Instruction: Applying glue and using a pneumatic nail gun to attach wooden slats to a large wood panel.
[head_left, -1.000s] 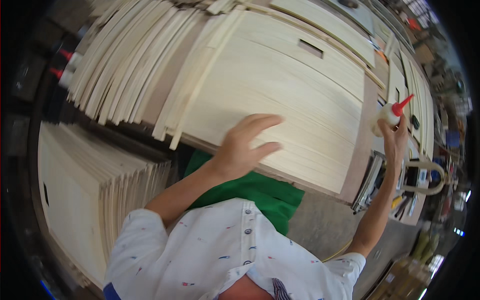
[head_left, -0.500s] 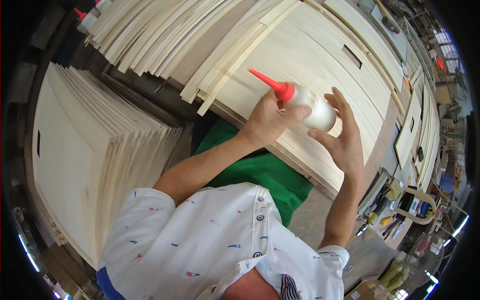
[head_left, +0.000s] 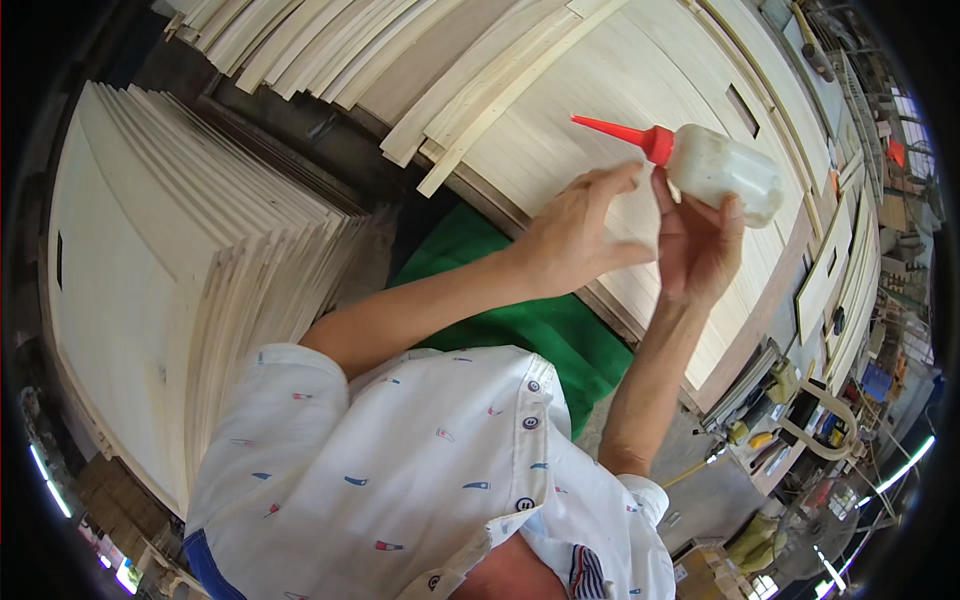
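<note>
Squeeze bottle (head_left: 725,178), whitish, red nozzle (head_left: 612,129) pointing left — held above a pale wooden panel (head_left: 640,60). Right hand (head_left: 700,245): thumb and fingers pinching the bottle's body. Left hand (head_left: 585,225): empty, thumb and fingers spread, just below the nozzle. Wooden strips (head_left: 520,95): along the panel's left side.

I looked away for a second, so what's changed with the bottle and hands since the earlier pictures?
The bottle came in from the right to above the panel, its nozzle swinging round to point left. The left hand grasped it, then let go; the right hand holds it. The panel and strips stayed put.
</note>
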